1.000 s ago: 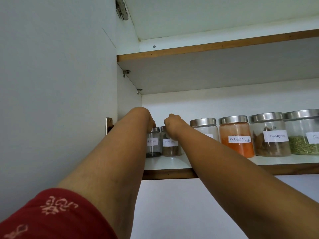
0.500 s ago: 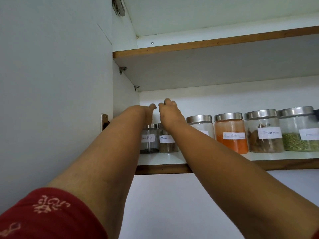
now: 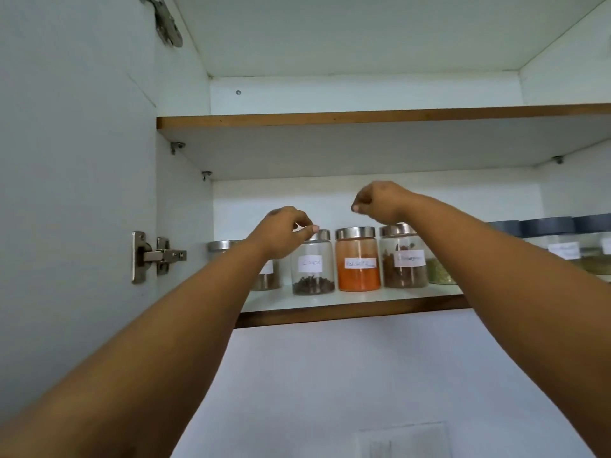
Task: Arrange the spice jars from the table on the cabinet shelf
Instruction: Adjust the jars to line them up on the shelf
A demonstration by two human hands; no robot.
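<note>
Glass spice jars with steel lids and white labels are ranged upright in a row on the cabinet shelf. Dark cloves, orange powder and brown bark are contained; dark-lidded jars are set further right.

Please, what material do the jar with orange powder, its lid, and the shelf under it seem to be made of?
Jar with orange powder: probably clear glass, possibly plastic; the powder shows through the glossy wall.
Its lid: looks like brushed steel; silver with soft highlights.
Shelf: seemingly white laminated board; smooth white top, brown front edge.
</note>
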